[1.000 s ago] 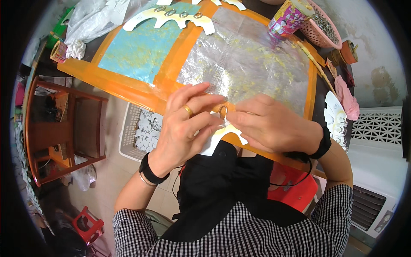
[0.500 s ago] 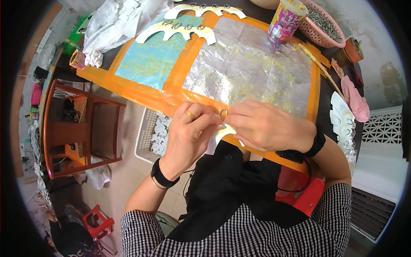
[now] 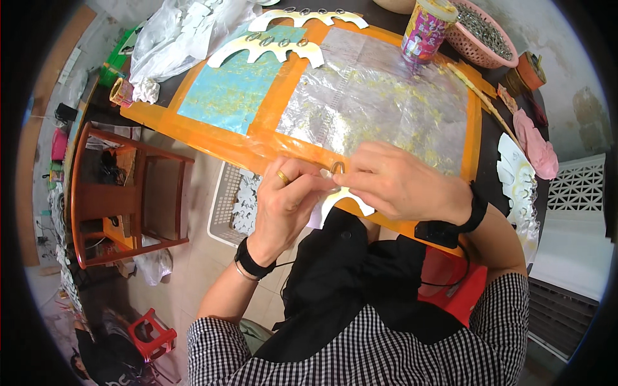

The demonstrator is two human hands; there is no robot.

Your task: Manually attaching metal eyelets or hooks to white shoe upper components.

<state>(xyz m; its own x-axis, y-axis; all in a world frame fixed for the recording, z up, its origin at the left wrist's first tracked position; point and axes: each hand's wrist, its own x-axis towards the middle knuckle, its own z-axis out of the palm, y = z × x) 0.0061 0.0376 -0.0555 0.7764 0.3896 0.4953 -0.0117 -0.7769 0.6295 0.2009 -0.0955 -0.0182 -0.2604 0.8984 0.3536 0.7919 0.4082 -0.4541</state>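
My left hand (image 3: 286, 196), with a gold-coloured ring on one finger, pinches the edge of a white scalloped strip (image 3: 338, 198) at the table's near edge. Close beside it, the fingertips of my right hand (image 3: 391, 183) are closed at a small metal ring (image 3: 337, 168) standing at the strip's upper edge. My fingers hide how ring and strip meet. Two similar scalloped strips, a nearer one (image 3: 270, 48) and a farther one (image 3: 309, 17), lie on the far left of the table with several metal rings along each.
An orange-edged sheet (image 3: 386, 96) with yellow smears covers the table. At the back right stand a purple tub (image 3: 425, 32) and a pink basket (image 3: 476, 55) of small metal parts. A stick (image 3: 483, 96) lies right; a white crate (image 3: 222, 206) and wooden chair (image 3: 106, 193) are left.
My right hand has shifted slightly and tilted at the metal ring, showing more of the scalloped strip below. My left hand keeps its pinch.
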